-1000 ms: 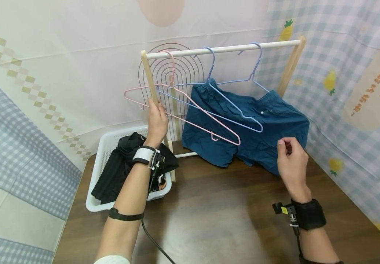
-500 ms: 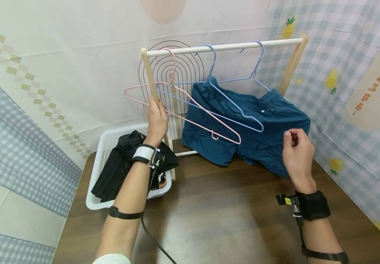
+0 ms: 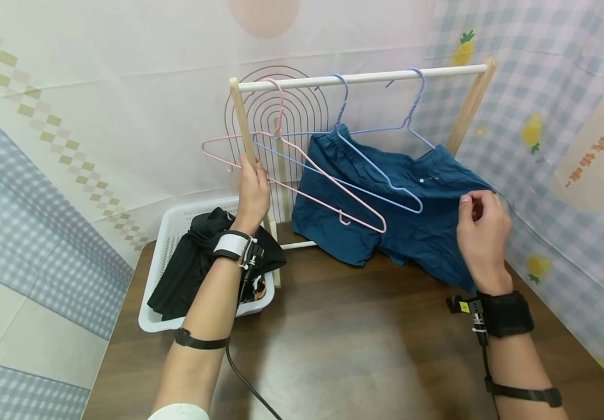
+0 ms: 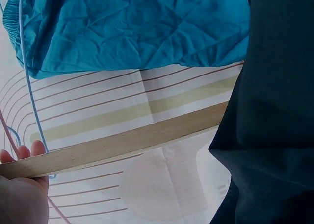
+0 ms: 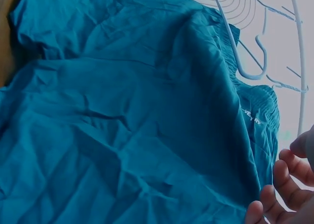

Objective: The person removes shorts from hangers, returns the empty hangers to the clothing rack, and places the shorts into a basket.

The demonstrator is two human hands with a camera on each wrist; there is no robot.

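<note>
Blue shorts hang on a blue hanger at the rack's right side. My left hand grips the rack's left wooden post, its fingertips wrapped over the wood in the left wrist view. Beside the right edge of the shorts is my right hand, fingers loosely curled and thumb near the index fingertip. In the right wrist view these fingers overlap the waistband's edge, and no cloth shows between them.
A bare blue hanger and a pink hanger hang left of the shorts' hanger on the white bar. Below my left forearm stands a white basket with black clothing. Patterned curtains enclose the table.
My right hand has moved right and slightly up along the shorts' right side. The left hand keeps its grip on the post. The view has shifted a little.
</note>
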